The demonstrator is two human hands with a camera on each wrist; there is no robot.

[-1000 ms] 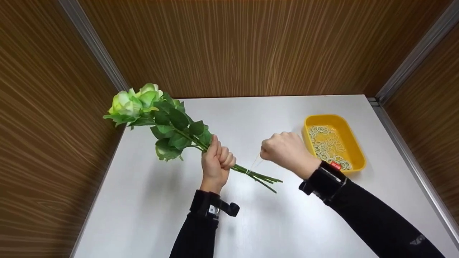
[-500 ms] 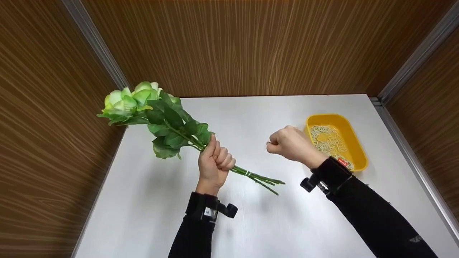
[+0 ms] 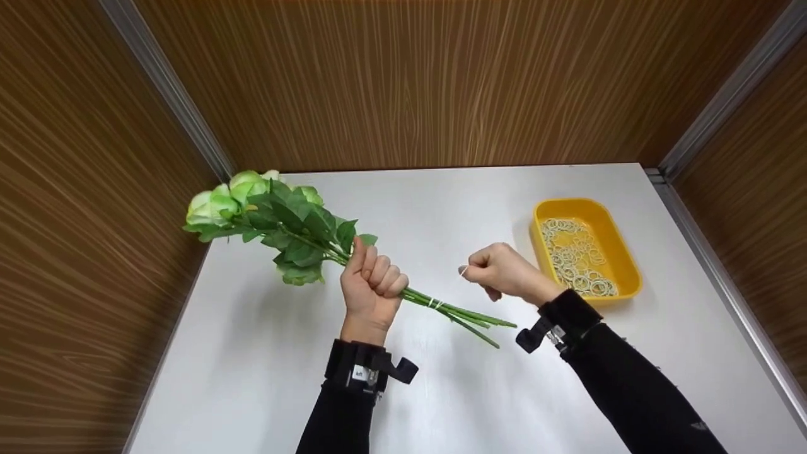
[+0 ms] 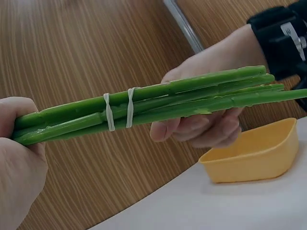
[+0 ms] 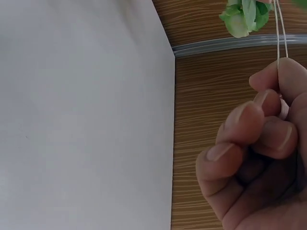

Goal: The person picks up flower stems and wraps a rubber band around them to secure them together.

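My left hand (image 3: 373, 290) grips a bunch of green-and-white roses (image 3: 217, 205) by its stems (image 3: 474, 316), the blooms at upper left and the stem ends pointing lower right. Between that hand and the stem ends, a pale rubber band (image 4: 109, 112) circles the stems in two separate turns. To the right of the stems, my right hand (image 3: 507, 271) pinches a thin stretched loop of rubber band (image 5: 278, 38) between thumb and fingers. In the right wrist view two taut strands run up from those fingers. Where they meet the bunch is not clearly visible.
A yellow tray (image 3: 624, 277) with many pale rubber bands (image 3: 570, 252) stands on the white table (image 3: 416, 208), close behind the right hand. Wood-grain panels (image 3: 403, 82) wall in the back and both sides.
The right hand drew back to the right, then came left and lower, its fingers turning. The blooms dipped slightly and the stem ends shifted right. Two band turns now show on the stems.
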